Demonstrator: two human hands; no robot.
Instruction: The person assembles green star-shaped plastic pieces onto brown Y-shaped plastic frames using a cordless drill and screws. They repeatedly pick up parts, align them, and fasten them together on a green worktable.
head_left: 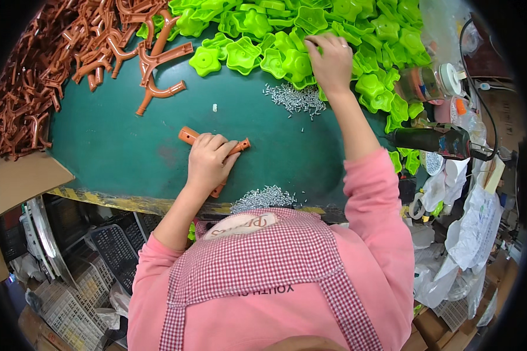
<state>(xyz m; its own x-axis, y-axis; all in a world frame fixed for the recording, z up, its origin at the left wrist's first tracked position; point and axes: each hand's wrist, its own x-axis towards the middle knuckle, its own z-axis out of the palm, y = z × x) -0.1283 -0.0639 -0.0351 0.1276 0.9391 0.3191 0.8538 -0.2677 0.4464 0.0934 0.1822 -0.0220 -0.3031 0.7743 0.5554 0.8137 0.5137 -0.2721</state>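
My left hand (207, 162) is wrapped round a brown Y-shaped plastic tube piece (188, 135) with small holes, held on the green tabletop. One arm of it pokes out on each side of my fingers, and a third end shows below the hand. Farther off to the right, my right hand (332, 65) is at the pile of lime-green star-shaped plastic pieces (256, 23). Its fingers are bent and closed at the edge of a green star piece (311, 19); the exact contact is partly hidden. Small silver screws (294, 99) lie heaped just left of my right wrist.
More brown branched pieces (26, 88) are piled at the far left. A second heap of screws (263, 198) lies by the table's near edge. To the right are a dark corded power tool (430, 142) and a clear jar (425, 83) on its side. Plastic baskets (116, 251) stand below left.
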